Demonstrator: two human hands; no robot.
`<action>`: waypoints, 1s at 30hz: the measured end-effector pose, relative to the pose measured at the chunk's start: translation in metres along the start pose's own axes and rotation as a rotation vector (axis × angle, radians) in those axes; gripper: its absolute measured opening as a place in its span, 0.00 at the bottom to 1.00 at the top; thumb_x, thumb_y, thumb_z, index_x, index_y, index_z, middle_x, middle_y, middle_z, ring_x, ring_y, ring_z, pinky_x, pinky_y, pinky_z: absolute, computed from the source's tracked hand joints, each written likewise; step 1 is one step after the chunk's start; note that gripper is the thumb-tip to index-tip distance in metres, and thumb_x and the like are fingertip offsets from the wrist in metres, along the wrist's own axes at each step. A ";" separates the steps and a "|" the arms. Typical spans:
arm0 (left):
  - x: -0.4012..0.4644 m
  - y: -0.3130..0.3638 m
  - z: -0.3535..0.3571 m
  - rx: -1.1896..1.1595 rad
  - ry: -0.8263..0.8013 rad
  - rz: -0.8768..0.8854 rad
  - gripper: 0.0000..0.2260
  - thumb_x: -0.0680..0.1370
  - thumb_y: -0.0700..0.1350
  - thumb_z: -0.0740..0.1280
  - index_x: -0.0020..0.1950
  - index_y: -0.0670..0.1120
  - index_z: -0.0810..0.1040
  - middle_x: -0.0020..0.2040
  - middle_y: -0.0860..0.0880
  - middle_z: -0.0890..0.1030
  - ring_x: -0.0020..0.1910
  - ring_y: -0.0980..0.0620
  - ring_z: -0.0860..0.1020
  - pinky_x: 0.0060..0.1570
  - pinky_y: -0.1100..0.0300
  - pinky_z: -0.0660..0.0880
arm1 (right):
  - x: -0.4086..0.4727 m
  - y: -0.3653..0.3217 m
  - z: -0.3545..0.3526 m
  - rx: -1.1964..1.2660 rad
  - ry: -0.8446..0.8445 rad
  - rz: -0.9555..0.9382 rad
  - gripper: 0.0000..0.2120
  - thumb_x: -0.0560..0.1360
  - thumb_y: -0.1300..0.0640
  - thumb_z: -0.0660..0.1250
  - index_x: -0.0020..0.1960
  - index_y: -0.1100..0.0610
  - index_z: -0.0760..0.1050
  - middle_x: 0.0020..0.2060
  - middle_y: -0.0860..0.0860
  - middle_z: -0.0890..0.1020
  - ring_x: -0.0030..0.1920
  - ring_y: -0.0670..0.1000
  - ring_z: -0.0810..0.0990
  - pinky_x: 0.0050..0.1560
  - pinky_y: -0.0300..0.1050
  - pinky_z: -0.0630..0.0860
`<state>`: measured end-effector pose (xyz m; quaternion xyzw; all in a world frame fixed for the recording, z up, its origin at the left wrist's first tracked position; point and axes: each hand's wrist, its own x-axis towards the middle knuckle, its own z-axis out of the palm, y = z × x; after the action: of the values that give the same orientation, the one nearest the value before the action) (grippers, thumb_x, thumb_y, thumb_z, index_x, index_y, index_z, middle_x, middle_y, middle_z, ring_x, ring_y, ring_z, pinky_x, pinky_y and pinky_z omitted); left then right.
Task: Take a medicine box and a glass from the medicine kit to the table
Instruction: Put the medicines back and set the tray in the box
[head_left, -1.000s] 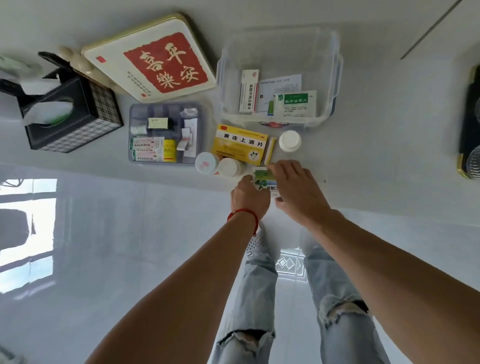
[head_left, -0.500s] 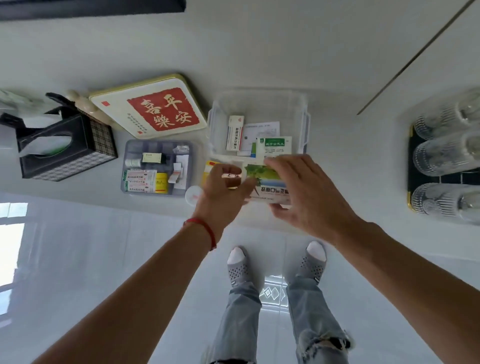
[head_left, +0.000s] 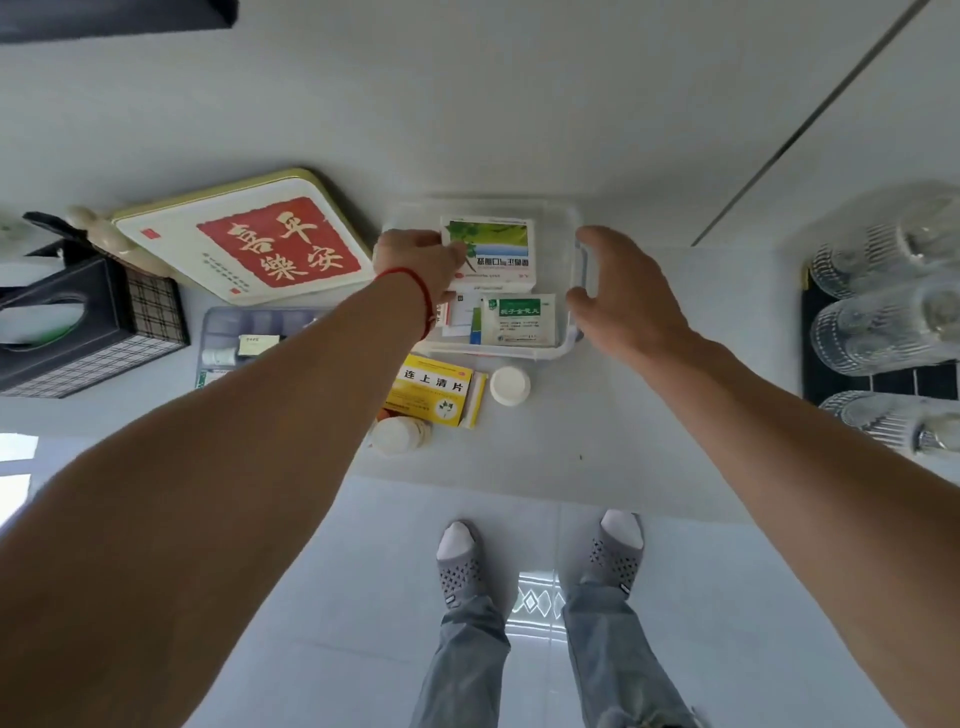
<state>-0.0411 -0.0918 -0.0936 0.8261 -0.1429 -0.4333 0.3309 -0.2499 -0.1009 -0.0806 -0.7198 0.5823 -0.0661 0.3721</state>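
Hands reach over a white table where a clear plastic medicine kit stands open at about 12 o'clock from the person's feet. Left hand pinches the near-left corner of a green-and-white medicine box, which sits inside the far half of the kit, printed face up. Right hand hovers at the kit's 3 o'clock wall, fingers spread wide and loosely bent, holding nothing; whether it touches the wall cannot be told. A red cord bracelet circles the left wrist. In the kit's near half, at 6 o'clock from the held box, lies a green-labelled sachet on some white leaflets. Just outside the kit at 6 o'clock sit a yellow medicine box, a white bottle cap just right of it, and another white-lidded bottle partly under the left forearm. At 9 o'clock lie a grey compartment tray of small items, a cream tin with red Chinese characters and a checked black tissue box. At 3 o'clock, well apart from the kit, ribbed glasses rest on a black tray. Grey slippers and pale jeans show below the table edge.
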 end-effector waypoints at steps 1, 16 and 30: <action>0.005 -0.003 0.004 0.030 0.014 0.026 0.16 0.74 0.42 0.76 0.60 0.47 0.81 0.49 0.47 0.85 0.44 0.50 0.86 0.42 0.55 0.85 | -0.001 0.001 0.002 0.003 -0.019 -0.003 0.29 0.77 0.61 0.67 0.76 0.56 0.63 0.72 0.54 0.73 0.71 0.57 0.72 0.69 0.53 0.72; 0.030 -0.037 0.043 0.056 -0.087 0.027 0.10 0.77 0.44 0.71 0.59 0.47 0.82 0.47 0.51 0.86 0.43 0.54 0.84 0.47 0.58 0.83 | -0.006 0.010 0.007 0.074 -0.026 -0.053 0.29 0.78 0.63 0.67 0.75 0.54 0.60 0.69 0.54 0.77 0.66 0.59 0.77 0.62 0.57 0.77; 0.015 -0.005 0.017 0.882 -0.278 0.305 0.11 0.82 0.42 0.64 0.62 0.41 0.80 0.62 0.46 0.79 0.63 0.45 0.76 0.64 0.55 0.74 | -0.003 0.009 0.012 0.014 -0.005 -0.011 0.29 0.79 0.61 0.67 0.75 0.51 0.58 0.68 0.53 0.78 0.62 0.58 0.81 0.53 0.52 0.78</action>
<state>-0.0468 -0.1033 -0.1129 0.7913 -0.4753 -0.3843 -0.0130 -0.2514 -0.0932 -0.0935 -0.7205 0.5768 -0.0703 0.3785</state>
